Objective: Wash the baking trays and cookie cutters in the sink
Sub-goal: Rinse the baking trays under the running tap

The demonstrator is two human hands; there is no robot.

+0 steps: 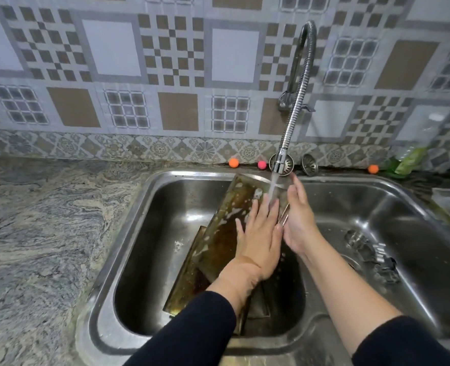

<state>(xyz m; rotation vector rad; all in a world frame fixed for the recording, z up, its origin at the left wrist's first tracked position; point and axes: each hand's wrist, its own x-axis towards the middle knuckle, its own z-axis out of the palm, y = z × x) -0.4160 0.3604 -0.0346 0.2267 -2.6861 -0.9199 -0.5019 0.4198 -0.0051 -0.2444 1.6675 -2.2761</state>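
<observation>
Wet hands [274, 228] — greasy, sudsy tray [226, 228]

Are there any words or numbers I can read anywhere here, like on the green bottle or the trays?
None can be read.
Green plastic bottle by the wall: its label is too blurred to read.
Brown soapy baking tray in the steel sink: no writing shows.
Patterned wall tiles: only shapes, no letters.
</observation>
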